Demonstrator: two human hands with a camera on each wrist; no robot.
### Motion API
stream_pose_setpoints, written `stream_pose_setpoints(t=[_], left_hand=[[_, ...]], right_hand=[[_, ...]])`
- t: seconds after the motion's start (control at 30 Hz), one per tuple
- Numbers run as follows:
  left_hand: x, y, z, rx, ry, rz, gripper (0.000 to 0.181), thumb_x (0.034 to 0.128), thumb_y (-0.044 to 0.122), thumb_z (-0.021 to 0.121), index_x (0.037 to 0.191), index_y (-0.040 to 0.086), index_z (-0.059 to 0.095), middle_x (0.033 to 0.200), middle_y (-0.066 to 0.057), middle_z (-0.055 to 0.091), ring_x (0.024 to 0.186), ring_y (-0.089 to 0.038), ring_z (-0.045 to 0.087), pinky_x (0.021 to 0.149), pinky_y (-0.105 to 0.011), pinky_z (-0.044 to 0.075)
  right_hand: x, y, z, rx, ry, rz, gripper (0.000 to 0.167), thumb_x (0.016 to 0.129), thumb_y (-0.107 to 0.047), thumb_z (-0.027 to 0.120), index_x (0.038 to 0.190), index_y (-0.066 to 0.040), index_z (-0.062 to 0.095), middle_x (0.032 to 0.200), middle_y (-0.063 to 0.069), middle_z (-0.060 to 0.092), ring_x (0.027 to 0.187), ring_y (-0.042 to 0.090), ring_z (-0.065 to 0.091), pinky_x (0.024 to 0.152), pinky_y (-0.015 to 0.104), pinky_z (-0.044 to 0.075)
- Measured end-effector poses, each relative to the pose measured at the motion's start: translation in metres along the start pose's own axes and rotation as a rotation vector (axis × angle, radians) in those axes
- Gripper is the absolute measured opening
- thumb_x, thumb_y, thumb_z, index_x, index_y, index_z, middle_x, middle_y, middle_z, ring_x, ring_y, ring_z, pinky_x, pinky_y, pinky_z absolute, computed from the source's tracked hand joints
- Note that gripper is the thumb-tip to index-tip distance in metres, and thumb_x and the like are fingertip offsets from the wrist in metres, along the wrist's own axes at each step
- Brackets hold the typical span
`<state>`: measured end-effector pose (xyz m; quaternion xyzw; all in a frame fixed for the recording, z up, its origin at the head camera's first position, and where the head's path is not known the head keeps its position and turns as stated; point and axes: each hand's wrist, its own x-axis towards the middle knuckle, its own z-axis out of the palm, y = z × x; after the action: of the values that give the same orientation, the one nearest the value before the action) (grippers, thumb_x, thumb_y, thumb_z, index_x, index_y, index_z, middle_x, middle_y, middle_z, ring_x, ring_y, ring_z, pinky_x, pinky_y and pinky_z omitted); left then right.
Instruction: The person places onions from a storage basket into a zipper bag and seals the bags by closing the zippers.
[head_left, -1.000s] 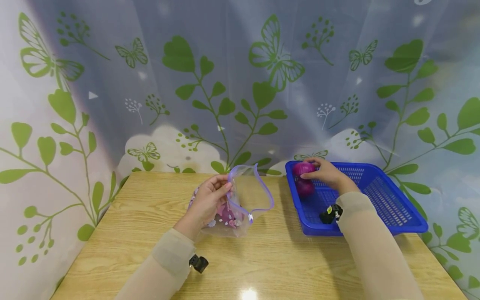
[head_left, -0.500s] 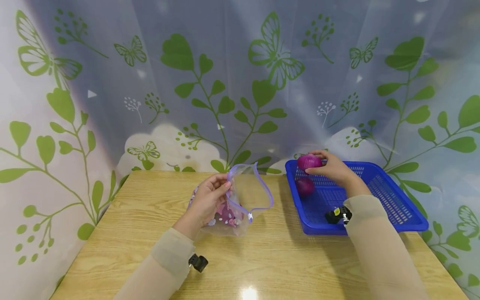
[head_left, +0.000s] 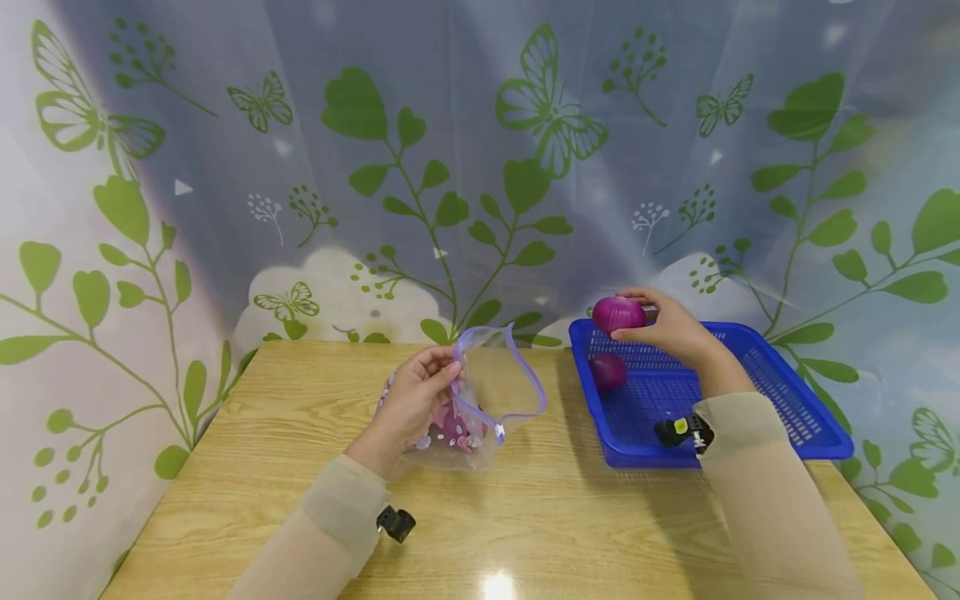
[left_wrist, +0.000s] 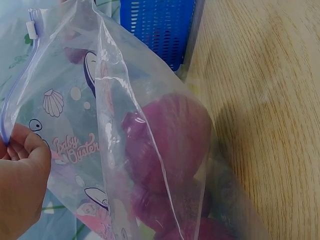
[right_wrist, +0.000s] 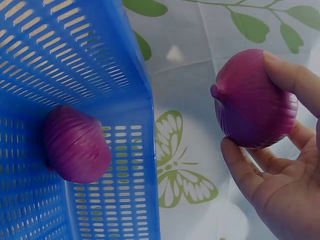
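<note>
My left hand [head_left: 420,396] pinches the purple-edged rim of a clear zip bag [left_wrist: 55,120], whose mouth gapes toward the right. Through the printed plastic, several red onions [left_wrist: 175,140] show inside, blurred by the film. Over the back left part of the blue basket [head_left: 615,457], my right hand [head_left: 671,329] grips a red onion [right_wrist: 255,100] between thumb and fingers, above the rim. A second onion [right_wrist: 77,145] lies in the basket's left end, apart from the hand.
The wooden table [head_left: 247,500] carries both bag and basket. Behind it hangs a curtain [head_left: 450,167] printed with leaves and butterflies. A zip slider [head_left: 500,432] sits on the bag's near edge.
My right hand has lifted the red onion from the basket's left end, up and slightly right. The left hand and the bag have stayed in place.
</note>
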<state>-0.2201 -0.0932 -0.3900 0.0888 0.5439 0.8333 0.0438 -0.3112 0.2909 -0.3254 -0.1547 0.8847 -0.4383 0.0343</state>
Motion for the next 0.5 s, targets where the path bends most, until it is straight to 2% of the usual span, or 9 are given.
stream_pose_setpoints(t=[0.2, 0.5], left_hand=[[0.001, 0.0, 0.0, 0.008, 0.003, 0.001, 0.014, 0.1012, -0.003, 0.052, 0.112, 0.004, 0.057, 0.093, -0.002, 0.06, 0.081, -0.012, 0.059, 0.072, -0.02, 0.051], [-0.001, 0.0, 0.0, 0.023, 0.004, -0.001, 0.015, 0.1014, -0.002, 0.053, 0.115, 0.003, 0.057, 0.094, -0.002, 0.06, 0.083, -0.012, 0.06, 0.072, -0.02, 0.051]], right_hand=[[-0.006, -0.008, 0.0, -0.005, 0.011, -0.016, 0.078, 0.085, -0.021, 0.083, 0.149, -0.007, 0.041, 0.137, 0.023, 0.05, 0.123, 0.039, 0.05, 0.091, 0.045, 0.05], [-0.015, -0.018, 0.001, 0.0, 0.015, -0.029, 0.08, 0.085, -0.023, 0.082, 0.151, -0.009, 0.038, 0.144, 0.022, 0.046, 0.129, 0.04, 0.046, 0.096, 0.052, 0.049]])
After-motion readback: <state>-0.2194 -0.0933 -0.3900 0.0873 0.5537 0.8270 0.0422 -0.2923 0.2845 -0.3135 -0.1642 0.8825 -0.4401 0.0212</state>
